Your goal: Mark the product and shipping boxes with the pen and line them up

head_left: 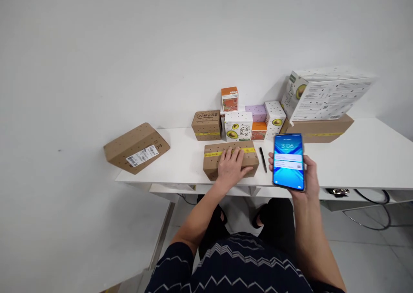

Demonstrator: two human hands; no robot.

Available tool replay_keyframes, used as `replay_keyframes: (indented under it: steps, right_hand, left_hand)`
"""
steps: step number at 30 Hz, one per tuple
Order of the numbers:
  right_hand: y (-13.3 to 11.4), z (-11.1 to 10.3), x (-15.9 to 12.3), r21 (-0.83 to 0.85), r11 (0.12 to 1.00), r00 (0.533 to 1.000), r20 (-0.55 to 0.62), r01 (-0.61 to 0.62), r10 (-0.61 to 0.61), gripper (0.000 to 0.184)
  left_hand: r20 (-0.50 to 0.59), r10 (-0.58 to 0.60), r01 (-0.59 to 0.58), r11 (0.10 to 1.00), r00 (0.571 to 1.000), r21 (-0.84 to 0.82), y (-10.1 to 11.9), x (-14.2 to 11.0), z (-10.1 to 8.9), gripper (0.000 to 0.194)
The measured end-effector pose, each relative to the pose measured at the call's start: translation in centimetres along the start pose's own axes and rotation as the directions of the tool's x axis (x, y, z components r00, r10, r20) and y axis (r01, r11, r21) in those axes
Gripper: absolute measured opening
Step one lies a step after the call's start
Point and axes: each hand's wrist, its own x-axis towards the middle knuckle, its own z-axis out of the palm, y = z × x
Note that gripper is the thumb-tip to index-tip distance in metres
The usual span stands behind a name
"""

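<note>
My left hand lies with its fingers spread on the top of a brown cardboard box banded with yellow tape. This box rests at the front of the white table. In my right hand is a smartphone, its lit blue screen facing me and reading 3:06. The fingers wrap around the phone's edges from behind. A black pen lies on the table between the box and the phone.
Behind the box stand a smaller brown box, a white avocado-print box and orange boxes. A labelled carton sits on the left. On the right, a large white box tops a long brown carton. Cables hang below the table.
</note>
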Motion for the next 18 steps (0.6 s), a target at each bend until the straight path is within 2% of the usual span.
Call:
replay_keyframes:
  steps: [2, 4, 5, 6, 8, 10, 12, 15, 18]
  right_hand:
    - [-0.7, -2.5, 0.5, -0.2, 0.972, 0.973, -0.169, 0.122, -0.157, 0.054]
    - [-1.0, -5.1, 1.5, -0.494, 0.858, 0.887, -0.322, 0.139, -0.33, 0.054]
    - [-1.0, -6.5, 2.0, -0.651, 0.754, 0.83, -0.372, 0.087, -0.416, 0.056]
    - [-0.9, -7.8, 2.7, -0.786, 0.619, 0.798, -0.379, -0.011, -0.468, 0.059]
    - [-0.4, -10.2, 4.1, -0.928, 0.308, 0.758, -0.354, -0.21, -0.548, 0.062]
    - [0.2, -12.1, 5.5, -0.959, 0.046, 0.779, -0.255, -0.28, -0.573, 0.064]
    - [1.0, -13.4, 6.7, -0.944, -0.13, 0.806, -0.181, -0.303, -0.563, 0.064]
    - [1.7, -14.5, 8.0, -0.894, -0.305, 0.828, -0.117, -0.328, -0.548, 0.061]
    - [1.7, -15.0, 9.0, -0.857, -0.406, 0.849, -0.066, -0.318, -0.524, 0.058]
  left_hand:
    - [0.016, -0.084, 0.083, 0.996, 0.996, 0.023, -2.0, -0.6, -0.6, 0.064]
    - [0.03, -0.186, 0.183, 0.981, 0.982, 0.067, -4.6, -1.3, -1.3, 0.065]
    - [0.042, -0.232, 0.227, 0.969, 0.972, 0.096, -6.1, -1.6, -1.7, 0.066]
    - [0.056, -0.276, 0.267, 0.955, 0.96, 0.128, -7.7, -1.9, -2.2, 0.067]
    - [0.089, -0.373, 0.347, 0.912, 0.923, 0.221, -11.0, -2.4, -3.3, 0.067]
    - [0.104, -0.471, 0.419, 0.85, 0.876, 0.319, -14.3, -2.8, -4.4, 0.068]
    - [0.099, -0.556, 0.479, 0.782, 0.825, 0.398, -17.5, -3.1, -5.5, 0.069]
    - [0.056, -0.648, 0.549, 0.685, 0.759, 0.479, -21.9, -3.5, -6.6, 0.069]
    - [0.017, -0.719, 0.606, 0.599, 0.695, 0.523, -25.6, -3.5, -6.9, 0.069]
